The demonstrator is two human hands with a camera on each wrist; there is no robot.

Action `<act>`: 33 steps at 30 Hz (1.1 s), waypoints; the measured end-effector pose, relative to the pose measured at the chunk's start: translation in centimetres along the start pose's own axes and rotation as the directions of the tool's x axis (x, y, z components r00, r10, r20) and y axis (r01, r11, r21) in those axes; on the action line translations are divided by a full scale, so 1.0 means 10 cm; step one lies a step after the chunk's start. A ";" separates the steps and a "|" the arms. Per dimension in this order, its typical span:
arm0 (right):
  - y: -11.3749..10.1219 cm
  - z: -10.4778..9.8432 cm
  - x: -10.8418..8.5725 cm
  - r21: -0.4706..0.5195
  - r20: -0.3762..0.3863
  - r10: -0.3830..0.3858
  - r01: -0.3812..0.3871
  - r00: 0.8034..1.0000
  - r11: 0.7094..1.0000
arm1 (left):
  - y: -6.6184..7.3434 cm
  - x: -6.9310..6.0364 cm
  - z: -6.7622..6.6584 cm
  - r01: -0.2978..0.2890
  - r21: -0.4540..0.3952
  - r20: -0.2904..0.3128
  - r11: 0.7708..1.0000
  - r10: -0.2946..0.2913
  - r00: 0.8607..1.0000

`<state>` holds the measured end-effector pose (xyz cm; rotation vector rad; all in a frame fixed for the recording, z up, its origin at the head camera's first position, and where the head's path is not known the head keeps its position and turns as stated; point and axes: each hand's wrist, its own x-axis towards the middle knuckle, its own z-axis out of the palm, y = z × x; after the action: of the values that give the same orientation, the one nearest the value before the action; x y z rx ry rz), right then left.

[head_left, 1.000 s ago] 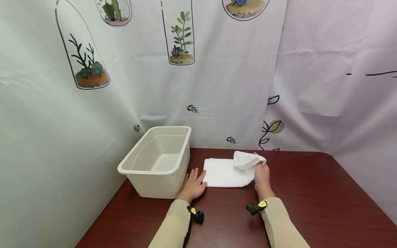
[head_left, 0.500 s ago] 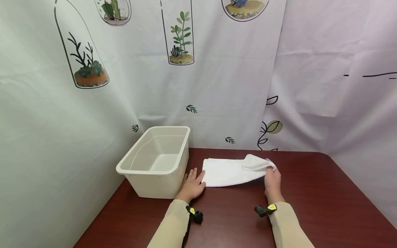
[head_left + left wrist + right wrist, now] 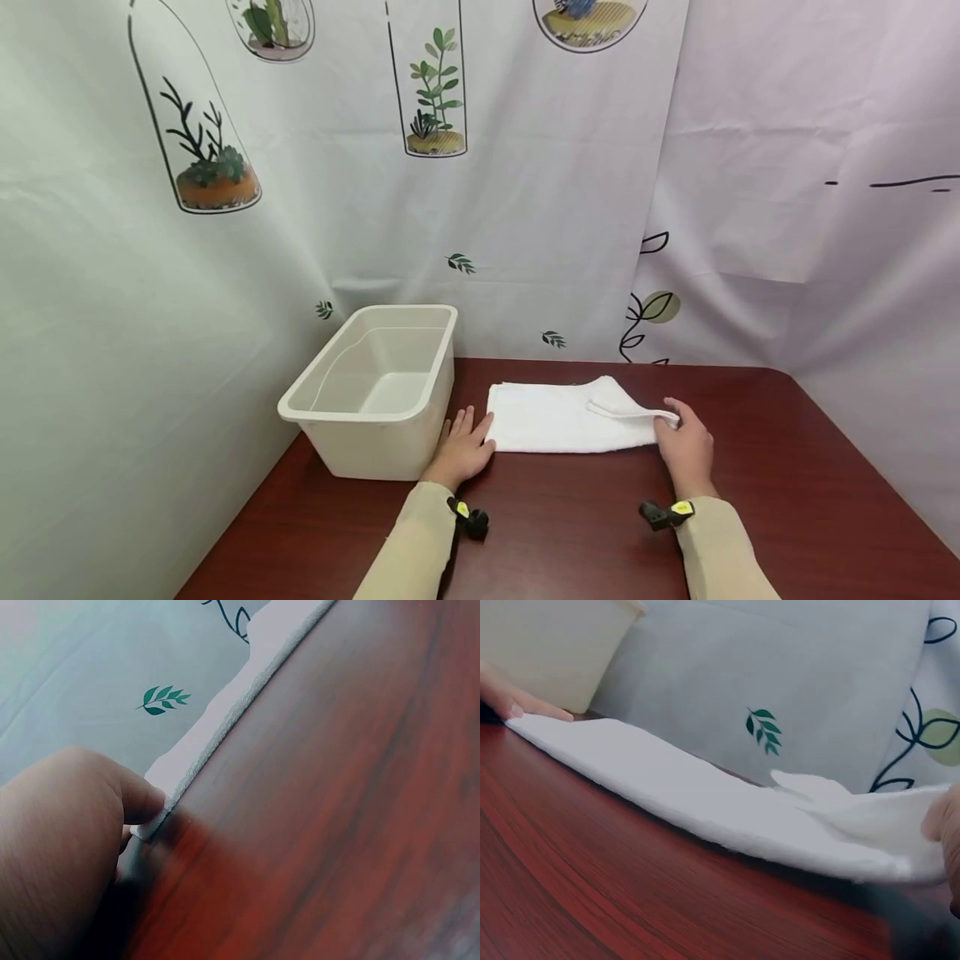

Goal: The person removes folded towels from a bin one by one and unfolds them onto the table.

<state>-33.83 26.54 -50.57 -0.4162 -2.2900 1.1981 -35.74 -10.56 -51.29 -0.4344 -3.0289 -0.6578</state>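
A white towel [image 3: 562, 417], folded into a long strip, lies on the table. Its far right corner is partly turned over. My right hand [image 3: 686, 450] pinches the towel's right end, slightly lifted from the wood, as the right wrist view also shows at the edge of the towel [image 3: 705, 795]. At the other end, my left hand [image 3: 459, 450] rests with fingers spread on the tabletop. Its thumb [image 3: 142, 796] touches the near left corner of the towel in the left wrist view. The other left fingers are mostly hidden there.
A cream plastic tub [image 3: 378, 417] with nothing in it stands just left of my left hand. The dark red wooden table [image 3: 570, 525] ends at a hanging white curtain [image 3: 540, 208] printed with plants.
My right hand has moved to the right and slightly nearer, drawing the towel's folded-back end out and lower, so the strip is longer. The left hand has stayed in place.
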 end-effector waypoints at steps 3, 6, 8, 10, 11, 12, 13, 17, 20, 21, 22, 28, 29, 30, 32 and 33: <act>0.06 -0.04 0.02 -0.063 0.040 -0.034 0.037 0.999 0.997 | 0.00 0.00 0.00 -0.002 0.000 0.000 1.000 0.002 1.000; 0.10 -0.07 0.03 -0.104 0.073 -0.049 0.057 0.996 0.993 | -0.01 -0.01 0.00 -0.007 -0.001 0.001 1.000 0.007 1.000; 0.12 -0.10 0.05 -0.133 0.089 -0.037 0.048 0.995 0.990 | -0.01 -0.02 0.00 -0.008 -0.002 0.002 1.000 0.008 1.000; 0.14 -0.12 0.06 -0.174 0.104 -0.025 0.043 0.994 0.984 | -0.01 -0.02 0.00 -0.007 -0.002 0.003 1.000 0.007 1.000; 0.16 -0.14 0.07 -0.194 0.108 -0.017 0.038 0.994 0.980 | -0.01 -0.02 0.00 -0.009 -0.009 -0.002 1.000 0.009 1.000; 0.18 -0.16 0.08 -0.211 0.119 -0.009 0.034 0.993 0.977 | -0.01 -0.02 0.00 -0.005 -0.006 0.002 1.000 0.005 1.000; 0.20 -0.19 0.08 -0.227 0.128 -0.006 0.035 0.992 0.973 | -0.01 -0.02 -0.01 -0.007 -0.010 0.002 1.000 0.007 1.000; 0.26 -0.27 0.10 -0.279 0.153 -0.009 0.052 0.988 0.959 | -0.01 -0.02 0.00 -0.012 -0.016 -0.002 1.000 0.012 1.000; 0.26 -0.29 0.11 -0.307 0.160 -0.024 0.073 0.987 0.949 | -0.01 -0.01 0.00 -0.017 -0.022 -0.005 1.000 0.017 1.000; 0.26 -0.29 0.12 -0.313 0.162 -0.038 0.088 0.986 0.946 | -0.01 0.00 0.00 -0.020 -0.024 -0.009 1.000 0.019 1.000; 0.25 -0.28 0.13 -0.314 0.167 -0.053 0.104 0.985 0.944 | -0.01 0.01 0.00 -0.014 -0.020 -0.004 1.000 0.014 1.000; 0.16 -0.13 0.16 -0.333 0.204 -0.186 0.247 0.961 0.910 | 0.03 0.03 0.05 0.004 0.005 -0.040 1.000 -0.003 0.999; 0.13 -0.10 0.17 -0.343 0.210 -0.205 0.268 0.956 0.900 | 0.05 0.04 0.06 0.000 0.009 -0.051 1.000 0.000 0.999; 0.11 -0.06 0.17 -0.354 0.216 -0.222 0.288 0.951 0.890 | 0.08 0.04 0.06 -0.004 0.016 -0.062 1.000 0.005 0.998; 0.06 0.01 0.17 -0.375 0.236 -0.251 0.326 0.939 0.868 | 0.15 0.05 0.06 -0.012 0.041 -0.072 0.999 0.014 0.997; 0.03 0.06 0.17 -0.386 0.248 -0.266 0.347 0.932 0.855 | 0.19 0.06 0.06 -0.010 0.063 -0.065 0.998 0.014 0.998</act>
<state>-35.50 27.16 -50.59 -0.0753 -2.6576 0.5948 -35.76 -8.51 -51.06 -0.4209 -2.9732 -0.5633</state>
